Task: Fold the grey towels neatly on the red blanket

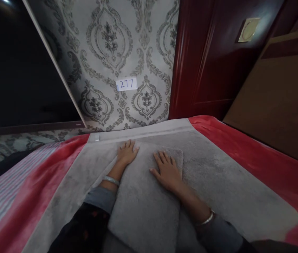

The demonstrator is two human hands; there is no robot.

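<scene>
A folded grey towel (146,203) lies lengthwise in front of me on a larger spread grey towel (217,182). Near the far left corner of the folded one, my left hand (127,153) rests flat with its fingers spread. My right hand (168,172) presses palm-down close to its far right edge, fingers also apart. Neither hand grips anything. The larger towel has a pale band along its far end and a small white label (97,138) at its far left corner.
Under the towels is a red blanket (244,151), with a striped sheet (14,179) at the left. Beyond stand a patterned wall bearing a paper marked 277 (127,84), a dark screen (19,70), a dark red door frame (204,63) and a brown panel (283,98).
</scene>
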